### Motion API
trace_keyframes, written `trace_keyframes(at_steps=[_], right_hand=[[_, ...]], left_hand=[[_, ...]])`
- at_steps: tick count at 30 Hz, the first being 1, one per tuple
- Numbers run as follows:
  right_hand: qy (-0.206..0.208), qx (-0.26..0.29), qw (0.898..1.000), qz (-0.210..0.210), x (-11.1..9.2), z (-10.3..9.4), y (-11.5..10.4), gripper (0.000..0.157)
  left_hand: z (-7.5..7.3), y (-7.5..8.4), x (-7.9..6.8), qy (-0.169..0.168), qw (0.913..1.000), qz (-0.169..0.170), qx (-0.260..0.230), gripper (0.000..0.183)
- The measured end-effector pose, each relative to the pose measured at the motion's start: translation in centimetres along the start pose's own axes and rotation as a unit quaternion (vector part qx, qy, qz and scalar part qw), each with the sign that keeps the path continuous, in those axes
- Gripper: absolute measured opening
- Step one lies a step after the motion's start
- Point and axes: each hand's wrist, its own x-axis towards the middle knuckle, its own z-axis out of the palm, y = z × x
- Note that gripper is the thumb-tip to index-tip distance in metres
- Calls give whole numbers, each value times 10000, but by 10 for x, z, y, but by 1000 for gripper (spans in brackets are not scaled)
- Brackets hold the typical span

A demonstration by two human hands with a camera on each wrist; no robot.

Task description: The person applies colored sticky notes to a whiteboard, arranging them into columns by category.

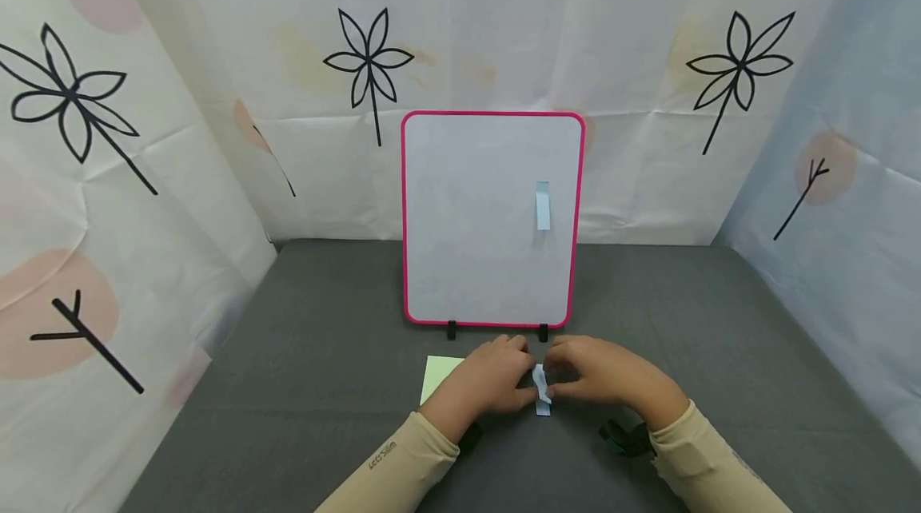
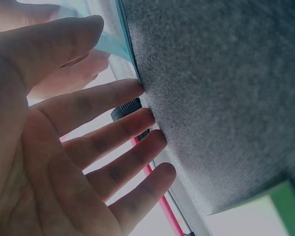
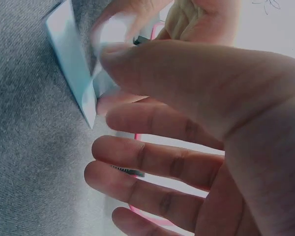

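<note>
1. Head: above and before the whiteboard (image 1: 482,217), farthest back, facing forward and down at it.
2. Left wrist: close at the left hand (image 2: 59,152), rolled sideways, facing the whiteboard's foot.
3. Right wrist: equally close at the right hand (image 3: 201,130), rolled oppositely; both share the whiteboard's pink edge.

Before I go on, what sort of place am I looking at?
Probably a small staged tabletop booth: a grey-covered table, flower-printed sheets hanging behind and along both sides, and a pink-edged whiteboard standing upright toward the back.
</note>
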Motion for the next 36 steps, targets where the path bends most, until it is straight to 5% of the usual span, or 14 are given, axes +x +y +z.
trace_keyframes(at_steps=[11, 21, 36], right_hand=[[-59, 192, 9998, 34, -3, -2, -6, 31], [173, 48, 9984, -535, -2, -3, -8, 5], [250, 529, 9968, -540, 2, -1, 4, 5]], left_hand=[[-2, 1, -2, 84, 10000, 8, 46, 28], [-1, 2, -3, 215, 9998, 44, -2, 31], [-6, -3, -3, 238, 9996, 102, -100, 29]])
